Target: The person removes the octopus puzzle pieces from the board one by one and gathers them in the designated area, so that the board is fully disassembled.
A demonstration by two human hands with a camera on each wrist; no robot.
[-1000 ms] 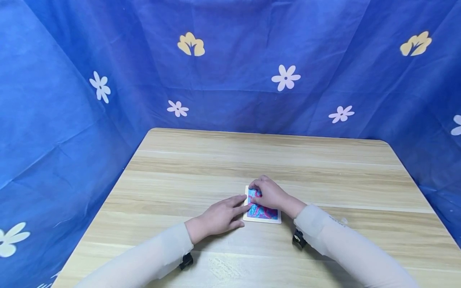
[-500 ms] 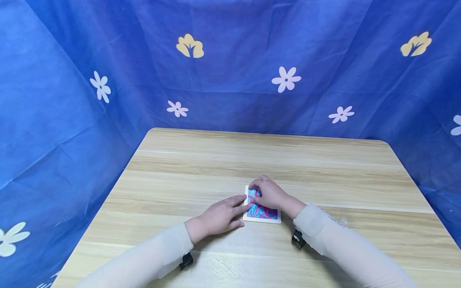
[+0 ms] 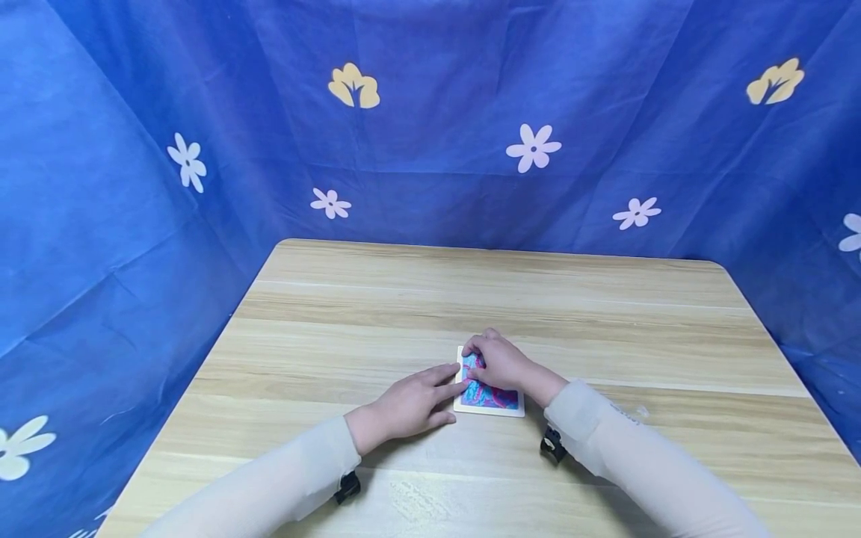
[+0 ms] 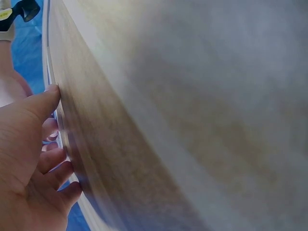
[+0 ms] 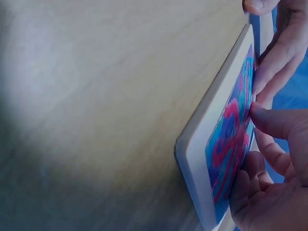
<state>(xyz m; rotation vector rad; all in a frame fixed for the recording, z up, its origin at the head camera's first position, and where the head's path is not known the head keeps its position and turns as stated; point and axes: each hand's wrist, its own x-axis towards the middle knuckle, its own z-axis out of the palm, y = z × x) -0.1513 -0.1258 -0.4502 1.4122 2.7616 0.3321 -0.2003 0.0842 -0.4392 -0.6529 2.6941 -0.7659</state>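
Note:
A small flat picture board [image 3: 494, 400] with a pale border and a blue, purple and pink picture lies on the table. My left hand [image 3: 410, 403] comes from the left with its fingers stretched out, fingertips on the board's left edge. My right hand [image 3: 504, 364] reaches over from the right, its fingers curled and its thumb and fingertips on the picture's upper left part. From the right wrist, the picture board [image 5: 226, 144] shows close up, with the right thumb [image 5: 274, 120] touching its face. In the left wrist view, my left hand [image 4: 24, 159] lies low over the tabletop.
The wood-grain table [image 3: 323, 299] has rounded far corners. A blue cloth [image 3: 430, 134] printed with white and yellow flowers hangs behind it and along both sides. A dark wrist camera [image 3: 553, 445] sits under the right cuff.
The right forearm has shifted very slightly to the left. Both hands stay at the board, which lies in the same place.

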